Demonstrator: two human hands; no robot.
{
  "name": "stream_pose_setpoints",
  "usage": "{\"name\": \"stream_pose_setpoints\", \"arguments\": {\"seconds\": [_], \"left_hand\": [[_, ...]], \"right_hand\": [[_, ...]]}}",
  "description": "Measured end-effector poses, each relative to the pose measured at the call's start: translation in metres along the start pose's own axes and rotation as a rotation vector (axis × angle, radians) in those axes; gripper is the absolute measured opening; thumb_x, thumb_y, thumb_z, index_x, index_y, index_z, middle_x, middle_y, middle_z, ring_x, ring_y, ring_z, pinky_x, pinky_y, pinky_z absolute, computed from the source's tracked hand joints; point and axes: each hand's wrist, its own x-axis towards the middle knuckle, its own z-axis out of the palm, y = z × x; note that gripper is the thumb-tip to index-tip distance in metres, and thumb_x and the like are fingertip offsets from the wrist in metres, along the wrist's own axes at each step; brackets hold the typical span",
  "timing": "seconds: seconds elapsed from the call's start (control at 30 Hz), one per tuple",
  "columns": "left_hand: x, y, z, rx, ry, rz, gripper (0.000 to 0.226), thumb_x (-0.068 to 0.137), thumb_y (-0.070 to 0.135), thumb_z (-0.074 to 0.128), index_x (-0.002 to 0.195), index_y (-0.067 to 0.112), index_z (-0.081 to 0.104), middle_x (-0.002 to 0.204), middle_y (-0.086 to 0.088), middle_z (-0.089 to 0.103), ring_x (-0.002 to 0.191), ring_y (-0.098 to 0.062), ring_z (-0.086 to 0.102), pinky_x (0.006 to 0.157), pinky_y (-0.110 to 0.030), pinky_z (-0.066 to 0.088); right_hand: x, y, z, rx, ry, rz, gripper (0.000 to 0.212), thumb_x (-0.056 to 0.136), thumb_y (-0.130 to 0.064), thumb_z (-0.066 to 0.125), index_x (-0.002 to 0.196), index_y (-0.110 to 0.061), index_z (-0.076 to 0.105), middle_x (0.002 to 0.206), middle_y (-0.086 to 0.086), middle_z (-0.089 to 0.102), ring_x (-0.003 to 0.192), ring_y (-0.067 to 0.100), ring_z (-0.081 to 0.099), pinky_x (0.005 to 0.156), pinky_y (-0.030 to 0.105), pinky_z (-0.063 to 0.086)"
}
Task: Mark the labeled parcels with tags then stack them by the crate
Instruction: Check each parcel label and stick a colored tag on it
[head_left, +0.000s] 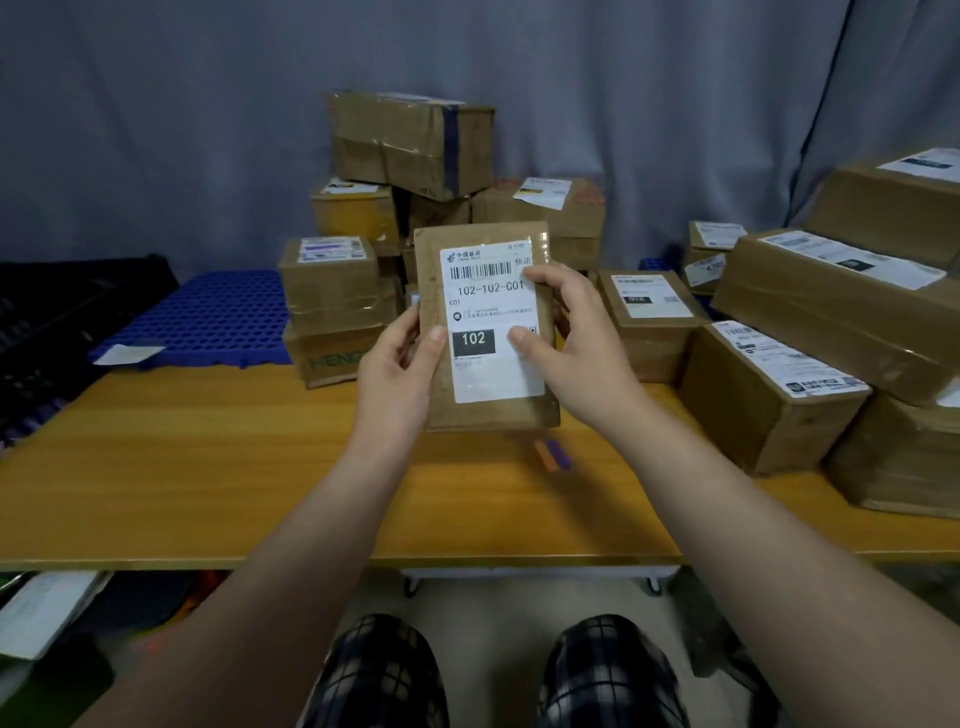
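Note:
I hold a flat brown parcel (493, 415) upright above the wooden table (208, 467), its white label reading "102-102-C01" facing me. My left hand (400, 364) grips its left edge, thumb on the label. My right hand (576, 343) grips the right edge, thumb pressed on the label beside the black "102" box. An orange and purple marker pen (553, 454) lies on the table just below the parcel. A black crate (62, 322) stands at the far left.
Labeled cardboard boxes are piled behind the parcel (415, 140) and along the right side (769, 395). A blue perforated pallet (208, 317) with a white slip (127, 354) lies at the back left. A grey curtain hangs behind.

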Motion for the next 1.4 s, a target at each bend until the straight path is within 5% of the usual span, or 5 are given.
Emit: {"name": "stream_pose_setpoints", "arguments": {"seconds": [0.5, 0.63, 0.77, 1.17, 1.4], "left_hand": [[0.025, -0.046, -0.036, 0.56, -0.214, -0.158, 0.043, 0.103, 0.016, 0.037, 0.145, 0.025, 0.039, 0.157, -0.001, 0.017, 0.138, -0.014, 0.027, 0.101, -0.013, 0.027], [0.028, -0.053, -0.034, 0.561, -0.274, -0.123, 0.04, 0.102, 0.004, 0.032, 0.137, 0.011, 0.05, 0.157, 0.001, 0.02, 0.117, 0.0, 0.032, 0.065, 0.01, 0.028], [0.032, -0.063, -0.034, 0.543, -0.262, -0.093, 0.039, 0.101, 0.002, 0.03, 0.133, 0.008, 0.053, 0.154, 0.001, 0.026, 0.139, -0.012, 0.026, 0.083, 0.008, 0.019], [0.03, -0.06, -0.033, 0.535, -0.275, -0.088, 0.039, 0.101, 0.001, 0.031, 0.134, 0.007, 0.052, 0.156, -0.004, 0.023, 0.141, -0.015, 0.023, 0.091, 0.0, 0.014], [0.031, -0.061, -0.037, 0.696, -0.259, -0.017, 0.035, 0.101, 0.01, 0.036, 0.131, 0.012, 0.056, 0.149, -0.002, 0.037, 0.137, -0.017, 0.033, 0.105, -0.013, 0.023]], "right_hand": [[0.001, 0.031, 0.028, -0.026, -0.388, 0.429, 0.033, 0.097, -0.02, 0.053, 0.13, -0.023, 0.056, 0.126, -0.008, 0.057, 0.116, 0.007, 0.05, 0.088, 0.017, 0.043], [0.003, 0.041, 0.018, -0.4, -0.227, 0.501, 0.029, 0.092, -0.024, 0.062, 0.119, -0.015, 0.061, 0.116, 0.002, 0.061, 0.099, 0.012, 0.053, 0.081, 0.025, 0.044], [-0.006, 0.038, 0.015, -0.783, -0.468, 0.816, 0.062, 0.079, -0.041, 0.074, 0.127, -0.012, 0.049, 0.112, 0.007, 0.058, 0.097, 0.021, 0.055, 0.073, 0.03, 0.046], [-0.026, 0.044, 0.01, -0.608, -0.48, 0.886, 0.042, 0.082, -0.027, 0.074, 0.118, -0.009, 0.061, 0.098, 0.006, 0.059, 0.088, 0.019, 0.053, 0.079, 0.03, 0.046], [-0.021, 0.023, -0.004, 0.354, -0.059, 0.76, 0.011, 0.085, -0.01, 0.068, 0.091, -0.001, 0.065, 0.073, 0.01, 0.064, 0.058, 0.013, 0.059, 0.053, 0.019, 0.053]]}}
